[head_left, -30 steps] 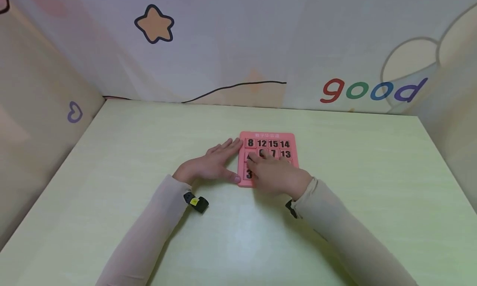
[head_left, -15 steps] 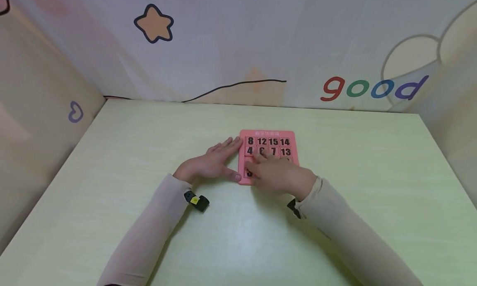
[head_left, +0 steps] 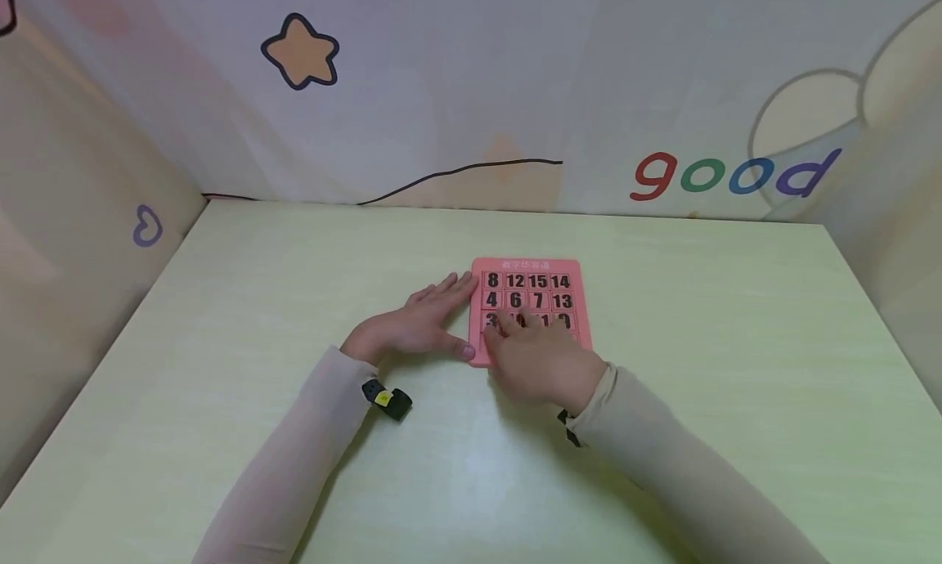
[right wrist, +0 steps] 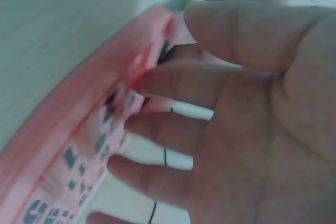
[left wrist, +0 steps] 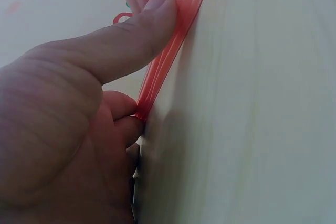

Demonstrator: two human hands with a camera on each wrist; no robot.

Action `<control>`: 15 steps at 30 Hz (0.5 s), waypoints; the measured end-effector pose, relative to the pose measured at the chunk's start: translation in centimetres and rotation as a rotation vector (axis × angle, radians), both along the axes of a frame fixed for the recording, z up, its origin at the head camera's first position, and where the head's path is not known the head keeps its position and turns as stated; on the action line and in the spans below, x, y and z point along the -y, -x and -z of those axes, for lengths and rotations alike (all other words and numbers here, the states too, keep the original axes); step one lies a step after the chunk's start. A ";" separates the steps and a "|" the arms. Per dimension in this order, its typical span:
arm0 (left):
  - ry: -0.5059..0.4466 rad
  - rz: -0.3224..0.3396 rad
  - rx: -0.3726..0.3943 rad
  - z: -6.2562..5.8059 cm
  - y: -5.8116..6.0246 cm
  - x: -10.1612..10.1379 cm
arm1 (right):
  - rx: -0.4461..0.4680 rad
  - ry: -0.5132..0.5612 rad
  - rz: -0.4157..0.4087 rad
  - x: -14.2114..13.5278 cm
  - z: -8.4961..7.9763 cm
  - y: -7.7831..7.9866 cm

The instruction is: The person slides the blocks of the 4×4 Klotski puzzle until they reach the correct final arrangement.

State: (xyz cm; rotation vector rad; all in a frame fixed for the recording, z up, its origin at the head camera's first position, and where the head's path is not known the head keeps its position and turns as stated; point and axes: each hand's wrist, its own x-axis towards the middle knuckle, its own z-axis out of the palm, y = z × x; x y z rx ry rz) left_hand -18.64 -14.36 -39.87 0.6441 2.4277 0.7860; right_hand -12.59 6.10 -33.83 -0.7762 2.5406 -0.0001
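Observation:
A pink number sliding puzzle (head_left: 526, 265) lies flat on the table. Its top row reads 8, 12, 15, 14, with 4, 6, 7, 13 beneath. My left hand (head_left: 415, 327) lies along the puzzle's left side, fingers straight; fingertips meet the upper edge and the thumb tip meets the lower left corner. In the left wrist view the thumb (left wrist: 157, 17) overlaps the red side wall (left wrist: 173, 45). Over the lower rows is my right hand (head_left: 540, 360), fingers extended, with a fingertip at the tile 3 (head_left: 491, 320). It hides most of the bottom row.
The pale green table (head_left: 699, 343) extends around the puzzle. Behind it stands a printed backdrop with a star (head_left: 300, 51) and the word "good" (head_left: 736, 176). Side panels close in at left and right. Each wrist carries a small black device (head_left: 386, 400).
The tile 4 has slid up into the second row, then the tile 3 up into the third. My right hand has shifted slightly toward me; the left hand stays put.

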 end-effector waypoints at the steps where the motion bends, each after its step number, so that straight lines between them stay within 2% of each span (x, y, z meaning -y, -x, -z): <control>1: -0.002 -0.002 0.001 0.1 0.0 0.1 | -0.009 0.000 0.014 0.0 0.1 0.1; 4: -0.012 -0.002 0.001 0.2 -0.1 0.3 | -0.016 0.005 0.045 0.0 0.2 0.3; 8: -0.027 0.002 -0.002 0.2 -0.1 0.5 | -0.018 0.019 0.036 -0.5 -0.1 0.2; 15: -0.028 -0.010 0.001 0.4 0.1 0.2 | -0.064 -0.011 -0.039 -2.3 0.0 -1.6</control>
